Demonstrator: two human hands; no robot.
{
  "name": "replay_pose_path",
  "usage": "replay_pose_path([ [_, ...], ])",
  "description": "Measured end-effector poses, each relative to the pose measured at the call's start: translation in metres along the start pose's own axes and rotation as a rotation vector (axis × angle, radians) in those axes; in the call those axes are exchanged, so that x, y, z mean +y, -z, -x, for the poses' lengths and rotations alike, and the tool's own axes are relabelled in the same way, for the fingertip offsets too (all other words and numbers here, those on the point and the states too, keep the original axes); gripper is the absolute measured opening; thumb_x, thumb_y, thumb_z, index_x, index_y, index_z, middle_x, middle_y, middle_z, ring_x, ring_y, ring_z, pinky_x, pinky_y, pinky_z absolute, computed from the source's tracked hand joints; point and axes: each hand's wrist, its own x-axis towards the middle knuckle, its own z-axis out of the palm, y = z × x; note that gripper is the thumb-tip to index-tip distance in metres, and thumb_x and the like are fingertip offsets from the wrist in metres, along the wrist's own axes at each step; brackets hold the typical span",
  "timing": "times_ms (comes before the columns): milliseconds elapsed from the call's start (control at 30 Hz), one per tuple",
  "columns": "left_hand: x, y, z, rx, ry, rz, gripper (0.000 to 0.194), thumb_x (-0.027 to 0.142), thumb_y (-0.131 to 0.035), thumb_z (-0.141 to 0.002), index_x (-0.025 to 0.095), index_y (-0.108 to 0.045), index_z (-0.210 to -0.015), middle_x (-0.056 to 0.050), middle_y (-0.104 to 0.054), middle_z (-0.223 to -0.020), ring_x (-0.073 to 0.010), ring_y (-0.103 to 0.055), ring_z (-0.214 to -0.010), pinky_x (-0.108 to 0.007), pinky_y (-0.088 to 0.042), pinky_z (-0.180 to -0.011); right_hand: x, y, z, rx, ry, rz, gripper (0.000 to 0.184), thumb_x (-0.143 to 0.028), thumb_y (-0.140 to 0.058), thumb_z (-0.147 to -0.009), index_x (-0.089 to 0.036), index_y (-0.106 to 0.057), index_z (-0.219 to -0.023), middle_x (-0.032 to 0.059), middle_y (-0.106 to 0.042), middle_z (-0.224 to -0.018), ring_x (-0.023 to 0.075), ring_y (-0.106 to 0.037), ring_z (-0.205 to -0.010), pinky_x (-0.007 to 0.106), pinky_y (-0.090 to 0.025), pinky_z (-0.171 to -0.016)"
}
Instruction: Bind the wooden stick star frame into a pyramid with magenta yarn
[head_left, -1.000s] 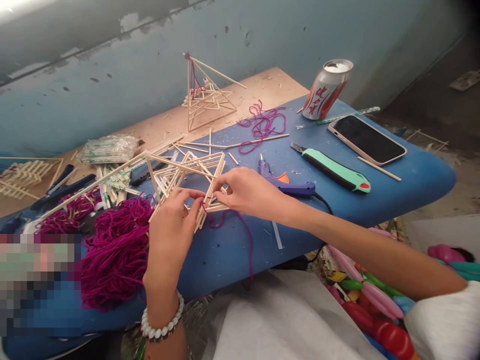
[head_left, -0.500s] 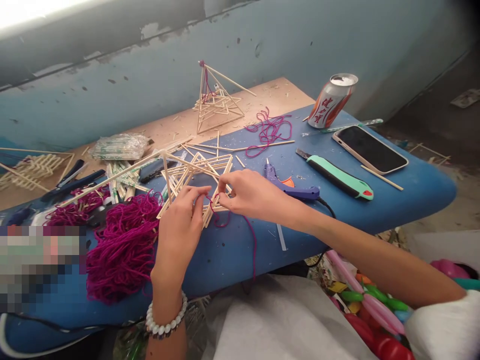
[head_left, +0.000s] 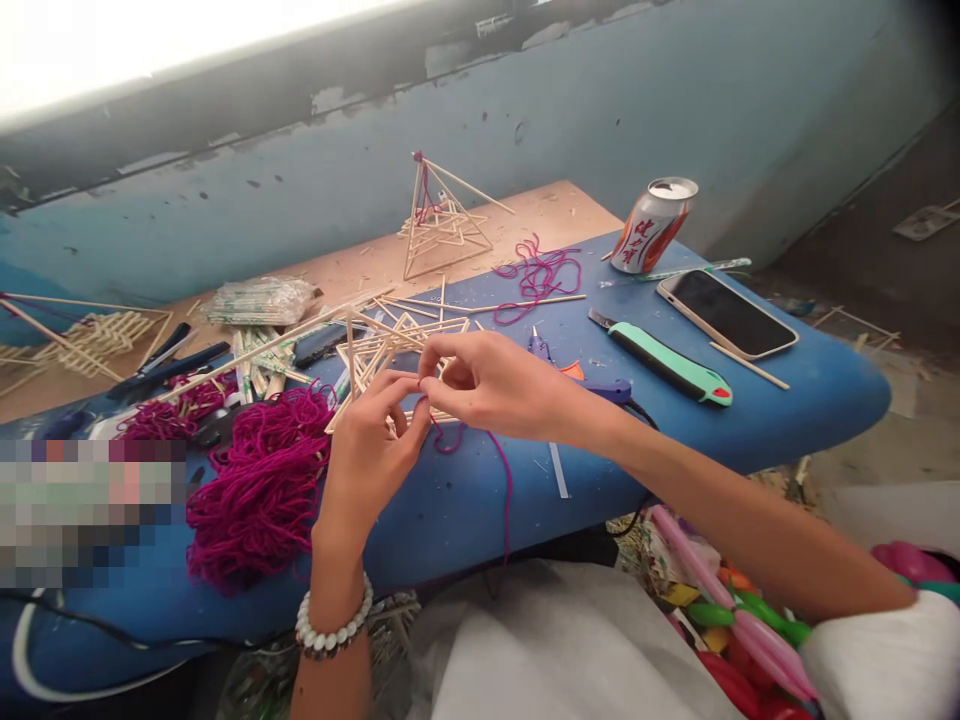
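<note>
The left hand (head_left: 379,435) and right hand (head_left: 487,385) meet at the fingertips. The right thumb and index finger curve into a ring, tips together, palm turned down. The left hand's fingers bend inward, its thumb raised toward the right fingertips; whether its own tips close is unclear. The left forearm (head_left: 337,585) rises steeply; the right forearm (head_left: 720,500) slants across from the right, wrist nearly straight.
</note>
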Motion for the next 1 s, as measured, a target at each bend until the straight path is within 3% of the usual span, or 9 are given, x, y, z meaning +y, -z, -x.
replay_pose_path([
  [100,-0.003,-0.001,0.003,0.026,0.030,0.071,0.016,0.032,-0.060,-0.093,0.019,-0.069,-0.092,-0.002,-0.068,-0.100,-0.0066,-0.046,-0.055,-0.022,-0.037,-0.050,0.001,-0.008,0.002,0.027,-0.027,-0.026,0.010,-0.024,-0.051,-0.091,-0.017,-0.058,-0.088,-0.0068,-0.051,-0.056,0.0068,-0.040,-0.051,0.023,-0.027,-0.057],
  [267,-0.005,-0.003,0.009,0.156,0.100,0.027,0.025,0.038,-0.057,-0.096,0.024,-0.074,-0.108,-0.001,-0.073,-0.091,-0.0093,-0.047,-0.056,-0.023,-0.040,-0.055,0.012,-0.048,0.025,0.260,-0.224,0.187,0.026,-0.035,-0.048,-0.097,-0.018,-0.068,-0.093,0.0007,-0.067,-0.066,0.0108,-0.053,-0.055,0.025,-0.031,-0.060],
  [400,-0.007,-0.004,0.012,0.192,0.120,0.005,0.029,0.035,-0.055,-0.096,0.024,-0.073,-0.117,-0.003,-0.075,-0.100,-0.0107,-0.049,-0.058,-0.024,-0.042,-0.058,0.023,-0.081,0.039,0.228,-0.355,0.396,0.033,-0.039,-0.047,-0.098,-0.022,-0.075,-0.104,0.0081,-0.078,-0.088,0.0211,-0.070,-0.074,0.029,-0.034,-0.064],
  [533,-0.011,-0.005,0.016,0.249,0.165,0.013,0.029,0.039,-0.061,-0.093,0.023,-0.074,-0.114,-0.003,-0.072,-0.087,-0.0103,-0.046,-0.054,-0.023,-0.039,-0.053,0.027,-0.096,0.035,0.240,-0.396,0.417,0.034,-0.040,-0.047,-0.099,-0.026,-0.074,-0.114,0.0067,-0.078,-0.088,0.0232,-0.073,-0.077,0.029,-0.034,-0.063],
  [700,-0.015,-0.001,0.026,0.221,0.186,0.002,0.024,0.043,-0.066,-0.090,0.024,-0.076,-0.103,0.003,-0.061,-0.065,-0.0104,-0.047,-0.053,-0.022,-0.038,-0.051,0.031,-0.104,0.033,0.360,-0.374,0.410,0.024,-0.033,-0.051,-0.097,-0.026,-0.073,-0.103,0.0007,-0.073,-0.070,0.0180,-0.068,-0.063,0.028,-0.030,-0.058],
  [867,-0.016,0.000,0.034,0.142,0.066,-0.005,0.016,0.035,-0.063,-0.094,0.025,-0.075,-0.100,0.001,-0.072,-0.103,-0.0090,-0.055,-0.063,-0.023,-0.046,-0.063,0.033,-0.108,0.039,0.536,-0.221,0.482,0.014,-0.025,-0.052,-0.094,-0.021,-0.065,-0.090,-0.0042,-0.063,-0.059,0.0127,-0.058,-0.049,0.027,-0.025,-0.053],
  [1000,-0.016,-0.001,0.034,0.128,0.048,-0.060,0.014,0.032,-0.063,-0.095,0.026,-0.074,-0.101,0.002,-0.071,-0.104,-0.0078,-0.054,-0.062,-0.023,-0.046,-0.065,0.031,-0.106,0.042,0.643,-0.057,0.487,0.011,-0.018,-0.051,-0.093,-0.019,-0.059,-0.086,-0.0008,-0.068,-0.077,0.0113,-0.063,-0.062,0.024,-0.031,-0.054],
])
